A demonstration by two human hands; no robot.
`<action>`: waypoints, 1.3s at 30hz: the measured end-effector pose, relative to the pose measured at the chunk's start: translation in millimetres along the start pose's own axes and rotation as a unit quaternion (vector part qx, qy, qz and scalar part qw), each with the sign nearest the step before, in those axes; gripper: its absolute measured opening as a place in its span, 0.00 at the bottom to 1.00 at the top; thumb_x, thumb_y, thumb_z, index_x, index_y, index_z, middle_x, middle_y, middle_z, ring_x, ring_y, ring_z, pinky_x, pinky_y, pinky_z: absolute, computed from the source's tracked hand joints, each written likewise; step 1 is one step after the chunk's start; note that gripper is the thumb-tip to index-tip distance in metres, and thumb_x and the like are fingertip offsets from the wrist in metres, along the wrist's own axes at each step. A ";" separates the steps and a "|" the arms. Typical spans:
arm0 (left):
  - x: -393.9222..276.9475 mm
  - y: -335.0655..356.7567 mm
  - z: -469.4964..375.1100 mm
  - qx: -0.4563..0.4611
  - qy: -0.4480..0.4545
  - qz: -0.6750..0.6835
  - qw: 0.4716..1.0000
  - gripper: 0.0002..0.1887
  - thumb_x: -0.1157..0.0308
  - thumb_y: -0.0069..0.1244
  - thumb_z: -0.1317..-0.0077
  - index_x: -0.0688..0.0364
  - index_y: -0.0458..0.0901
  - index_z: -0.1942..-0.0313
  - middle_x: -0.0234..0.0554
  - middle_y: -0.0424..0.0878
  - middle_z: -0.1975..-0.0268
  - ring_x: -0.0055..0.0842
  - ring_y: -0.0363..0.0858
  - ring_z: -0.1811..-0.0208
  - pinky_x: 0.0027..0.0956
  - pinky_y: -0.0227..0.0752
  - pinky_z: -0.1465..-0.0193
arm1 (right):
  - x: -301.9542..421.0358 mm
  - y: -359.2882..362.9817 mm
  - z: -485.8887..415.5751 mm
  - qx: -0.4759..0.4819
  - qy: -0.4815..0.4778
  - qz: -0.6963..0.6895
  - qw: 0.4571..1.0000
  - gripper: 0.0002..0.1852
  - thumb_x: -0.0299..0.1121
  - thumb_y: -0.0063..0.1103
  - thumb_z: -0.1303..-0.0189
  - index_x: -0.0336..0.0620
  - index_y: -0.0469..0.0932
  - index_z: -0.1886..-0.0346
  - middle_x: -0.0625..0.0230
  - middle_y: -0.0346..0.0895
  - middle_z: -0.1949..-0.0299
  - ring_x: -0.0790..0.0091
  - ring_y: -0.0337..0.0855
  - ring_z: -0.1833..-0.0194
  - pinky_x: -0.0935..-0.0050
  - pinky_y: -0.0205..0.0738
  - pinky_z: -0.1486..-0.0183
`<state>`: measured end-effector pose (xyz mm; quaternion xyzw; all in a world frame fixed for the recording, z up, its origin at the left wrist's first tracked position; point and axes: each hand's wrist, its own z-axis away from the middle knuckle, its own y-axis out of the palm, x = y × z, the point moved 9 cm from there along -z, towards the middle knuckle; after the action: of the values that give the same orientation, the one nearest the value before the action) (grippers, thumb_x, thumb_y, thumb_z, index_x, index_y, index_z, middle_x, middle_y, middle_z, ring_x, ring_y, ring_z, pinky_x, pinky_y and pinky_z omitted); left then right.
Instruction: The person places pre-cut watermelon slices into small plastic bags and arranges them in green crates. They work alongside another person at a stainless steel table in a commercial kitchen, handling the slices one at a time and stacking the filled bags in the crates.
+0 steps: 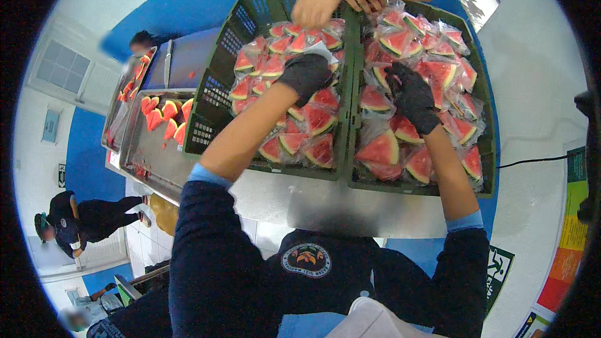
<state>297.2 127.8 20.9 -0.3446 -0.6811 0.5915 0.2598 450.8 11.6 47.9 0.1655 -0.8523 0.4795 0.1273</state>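
Note:
My left hand (305, 77), in a black glove, is over the left green plastic crate (342, 150), curled around a folded white piece (321, 50) that looks like paper. Bagged watermelon wedges (320, 119) lie beneath and around it. My right hand (414, 101), also black-gloved, reaches into the right green plastic crate (422, 191). Its fingertips are bent down beside a bagged wedge (381, 77), and whether they grip it is hidden. More wedges in clear plastic (439, 72) are piled around that hand.
Across the crates, another person's bare hand (319, 2) hangs over the left crate. Left of it stand a metal tray (155, 143) with unwrapped wedges and a blue board (188, 58) with a knife (167, 63). A black cable (533, 162) runs right. Another person (89, 218) stands farther off.

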 end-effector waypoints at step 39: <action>115.8 -46.6 192.8 0.111 -0.396 0.566 0.715 0.24 0.66 0.58 0.44 0.62 0.73 0.47 0.37 0.77 0.51 0.23 0.78 0.56 0.28 0.72 0.55 | 160.2 60.7 -54.6 0.429 -0.232 -0.113 0.866 0.29 0.42 0.67 0.63 0.39 0.75 0.53 0.52 0.77 0.59 0.54 0.78 0.56 0.62 0.72 0.53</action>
<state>70.1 94.0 28.7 -0.3688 -0.3294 0.7817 -0.3800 283.2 62.4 88.8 0.4057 -0.5432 0.7277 -0.1039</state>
